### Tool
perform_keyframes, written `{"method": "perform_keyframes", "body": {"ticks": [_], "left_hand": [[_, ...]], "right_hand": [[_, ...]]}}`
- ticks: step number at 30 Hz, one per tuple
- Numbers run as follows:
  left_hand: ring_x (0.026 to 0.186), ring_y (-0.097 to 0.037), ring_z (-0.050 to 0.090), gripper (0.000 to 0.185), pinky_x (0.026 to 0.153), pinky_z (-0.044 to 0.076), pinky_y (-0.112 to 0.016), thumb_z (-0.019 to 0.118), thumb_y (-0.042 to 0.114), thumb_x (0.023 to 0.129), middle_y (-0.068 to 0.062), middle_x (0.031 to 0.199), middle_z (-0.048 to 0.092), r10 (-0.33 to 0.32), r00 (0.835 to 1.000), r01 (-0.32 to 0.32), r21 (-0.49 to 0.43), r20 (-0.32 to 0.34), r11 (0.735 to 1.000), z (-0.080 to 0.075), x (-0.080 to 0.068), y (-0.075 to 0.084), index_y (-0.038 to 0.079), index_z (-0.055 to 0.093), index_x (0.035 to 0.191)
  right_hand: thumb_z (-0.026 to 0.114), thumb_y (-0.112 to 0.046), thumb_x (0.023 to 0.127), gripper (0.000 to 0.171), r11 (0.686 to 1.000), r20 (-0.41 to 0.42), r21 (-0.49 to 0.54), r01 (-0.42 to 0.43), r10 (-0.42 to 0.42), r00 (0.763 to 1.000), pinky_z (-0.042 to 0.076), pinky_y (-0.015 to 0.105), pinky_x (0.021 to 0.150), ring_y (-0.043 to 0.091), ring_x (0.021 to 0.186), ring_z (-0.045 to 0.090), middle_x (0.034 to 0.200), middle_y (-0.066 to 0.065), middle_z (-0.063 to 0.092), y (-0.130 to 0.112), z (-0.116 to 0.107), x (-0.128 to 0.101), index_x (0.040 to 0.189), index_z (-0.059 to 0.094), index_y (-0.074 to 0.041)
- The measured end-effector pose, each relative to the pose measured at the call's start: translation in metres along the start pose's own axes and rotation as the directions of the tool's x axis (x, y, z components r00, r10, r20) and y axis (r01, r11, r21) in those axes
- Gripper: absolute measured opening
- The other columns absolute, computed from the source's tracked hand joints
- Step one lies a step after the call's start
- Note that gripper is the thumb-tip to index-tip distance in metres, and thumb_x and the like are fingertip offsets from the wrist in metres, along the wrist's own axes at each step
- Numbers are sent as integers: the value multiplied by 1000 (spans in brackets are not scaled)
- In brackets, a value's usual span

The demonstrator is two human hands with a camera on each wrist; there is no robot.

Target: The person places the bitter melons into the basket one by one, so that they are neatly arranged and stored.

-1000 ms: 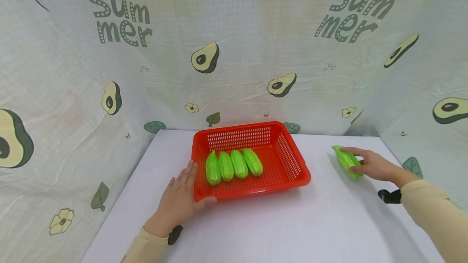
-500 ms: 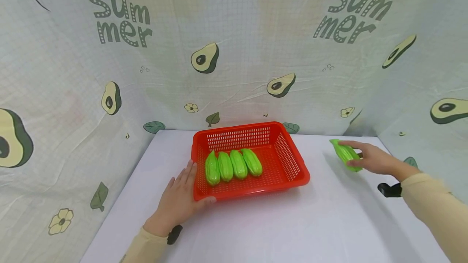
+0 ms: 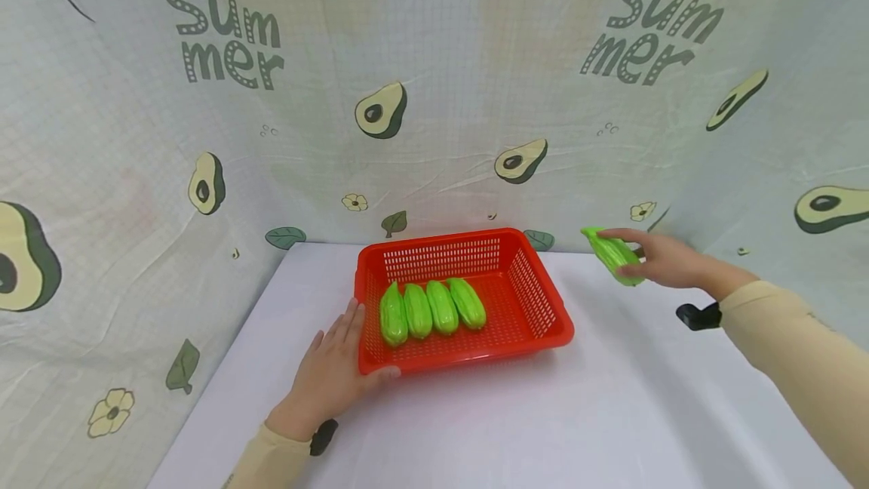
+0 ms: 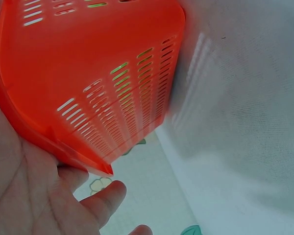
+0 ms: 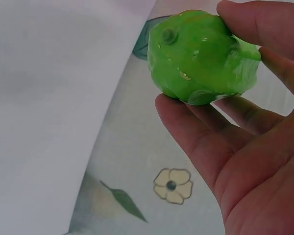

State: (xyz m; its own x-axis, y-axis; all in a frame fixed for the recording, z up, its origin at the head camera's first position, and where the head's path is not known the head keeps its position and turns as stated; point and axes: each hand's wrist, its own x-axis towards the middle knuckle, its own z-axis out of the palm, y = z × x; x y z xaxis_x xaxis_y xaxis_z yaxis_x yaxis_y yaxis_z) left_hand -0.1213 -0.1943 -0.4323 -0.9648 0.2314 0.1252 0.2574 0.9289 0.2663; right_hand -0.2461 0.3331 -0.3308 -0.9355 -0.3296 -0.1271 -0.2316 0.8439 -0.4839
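My right hand [image 3: 668, 259] holds a bright green, ribbed bitter melon [image 3: 613, 253] above the right side of the table, its pointed end toward the back. In the right wrist view, thumb and fingertips grip the bitter melon [image 5: 196, 58] from opposite sides, its blunt, lobed end facing the camera. My left hand [image 3: 329, 372] lies with straight fingers along the left side of a red plastic basket [image 3: 468, 357], thumb at the front rim. Inside the basket, several similar bitter melons [image 3: 419, 311] lie side by side on the left. The left wrist view shows the palm against the basket rim [image 4: 54, 147].
A white table [image 3: 489, 429] carries the basket. Behind and beside it hangs a pale cloth [image 3: 434, 36] printed with avocados, leaves and lettering. The basket's right half shows its bare slotted floor [image 3: 505, 308].
My right hand has lifted the bitter melon off the table and carried it back and leftward, closer to the basket. The left hand has stayed at the basket's corner.
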Motion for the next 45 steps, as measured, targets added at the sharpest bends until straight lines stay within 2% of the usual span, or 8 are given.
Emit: {"method": "perform_keyframes", "body": {"ticks": [9,17,21,29,35,39,45], "left_hand": [[145,-38,28,115,109,27,-66,60,78,80,-15,163,20,-6,1000,6,-13,0,1000,0,0,-1,1,23,157],[145,-38,28,115,109,26,-67,61,77,80,-15,163,20,-5,1000,5,-22,-3,1000,2,0,-2,1,22,157],[145,-38,28,115,109,27,-67,62,76,80,-15,163,20,-3,1000,3,-23,-6,1000,3,0,-2,1,22,157],[145,-38,27,115,109,26,-67,62,76,80,-15,164,19,-9,1000,9,-31,2,999,3,0,-2,1,21,158],[145,-38,27,115,109,25,-68,62,75,80,-15,164,19,-13,1000,14,-28,4,1000,3,0,-2,2,21,158],[145,-38,27,115,109,26,-68,62,76,80,-15,163,20,-9,1000,9,-26,3,1000,2,-1,-3,1,22,158],[145,-39,28,114,109,26,-67,63,74,80,-15,163,19,-7,1000,7,-23,-5,1000,2,-1,-3,1,22,157]], "right_hand": [[73,-19,92,69,997,62,55,57,-61,996,57,40,74,39,111,57,139,18,49,-49,-4,27,153,41,-21],[73,-16,91,67,987,115,132,89,-105,988,58,41,78,40,117,53,146,13,45,-80,13,51,151,44,-24],[72,-15,92,66,980,152,166,107,-133,979,58,41,79,38,116,53,143,13,47,-91,24,61,152,44,-22],[73,-14,91,67,973,199,198,119,-159,967,59,41,78,33,112,53,134,14,50,-106,46,79,152,44,-21],[75,-18,90,67,984,215,88,155,-171,961,55,39,86,32,118,49,137,13,51,-114,60,88,151,46,-21],[75,-19,90,67,988,252,65,141,-153,956,55,36,84,31,117,48,136,13,52,-120,69,94,150,47,-22],[75,-19,91,67,989,306,107,104,-132,943,55,34,83,30,120,46,141,11,48,-122,85,100,151,46,-24]]}}
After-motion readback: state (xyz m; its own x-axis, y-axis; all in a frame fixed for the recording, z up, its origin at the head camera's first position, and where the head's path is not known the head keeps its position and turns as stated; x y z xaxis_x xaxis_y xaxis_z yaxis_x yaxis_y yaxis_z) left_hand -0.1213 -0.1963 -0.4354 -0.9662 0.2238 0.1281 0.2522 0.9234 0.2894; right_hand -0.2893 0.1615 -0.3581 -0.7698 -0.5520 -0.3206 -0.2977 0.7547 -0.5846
